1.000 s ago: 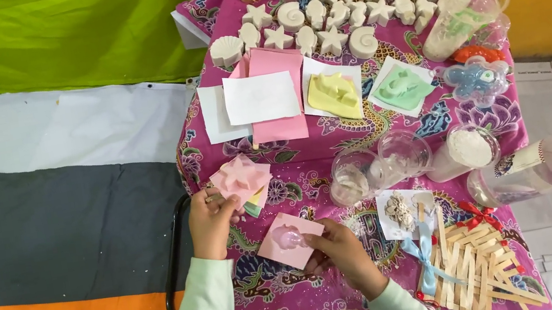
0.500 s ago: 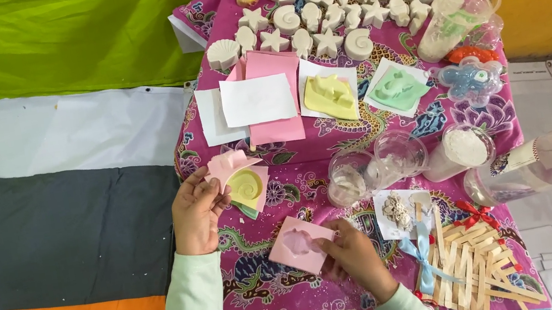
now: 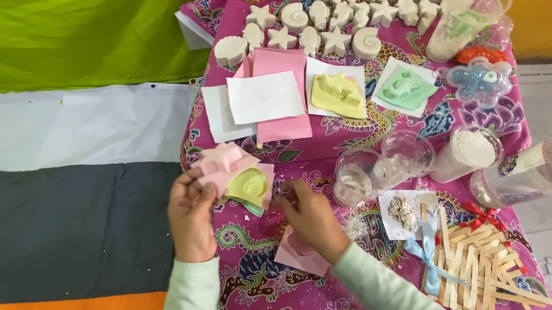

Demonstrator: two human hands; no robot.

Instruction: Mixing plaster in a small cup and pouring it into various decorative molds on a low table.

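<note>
Head view: the left hand [image 3: 191,218] is pinched on the near edge of a pale pink flexible mould with a raised star shape [image 3: 223,162]. It holds the mould tilted above a yellow-green mould with a spiral shell hollow [image 3: 249,185], which sits just beneath and to the right of those fingers. The right hand [image 3: 310,216] lies close by, apart from the left. Its palm covers a flat pink mould sheet [image 3: 297,252] on the magenta patterned cloth [image 3: 257,308], and its fingertips point toward the yellow-green mould. Whether it grips anything cannot be told.

The step in hand looks like sorting through the small stack of moulds. Freeing the yellow-green one would call for the pink star mould to be kept raised clear of it. Clear plastic cups [image 3: 358,175] stand just beyond the right hand.
</note>
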